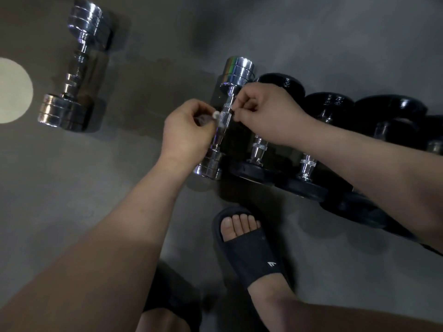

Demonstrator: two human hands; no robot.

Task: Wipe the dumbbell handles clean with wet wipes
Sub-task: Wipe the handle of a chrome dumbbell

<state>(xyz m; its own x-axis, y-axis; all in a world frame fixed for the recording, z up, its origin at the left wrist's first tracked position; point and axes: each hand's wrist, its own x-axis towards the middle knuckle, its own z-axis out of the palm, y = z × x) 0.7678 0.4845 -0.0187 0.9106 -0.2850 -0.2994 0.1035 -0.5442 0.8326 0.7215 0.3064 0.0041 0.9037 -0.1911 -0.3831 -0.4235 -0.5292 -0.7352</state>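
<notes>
Chrome dumbbell [225, 118]: handle between both hands | left hand [187, 125]: pinches wet wipe [216, 114] left of handle | right hand [261, 111]: pinches wipe's other end, right of handle

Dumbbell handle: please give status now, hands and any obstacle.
Left hand and right hand each pinch the wipe at the chrome dumbbell handle. Black dumbbells lie close beside it.

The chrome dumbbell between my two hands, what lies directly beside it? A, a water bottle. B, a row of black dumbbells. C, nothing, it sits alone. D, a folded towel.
B: the chrome dumbbell, with the left hand and right hand seemingly pinching a wet wipe round its handle, lies alongside a row of black dumbbells.
</notes>
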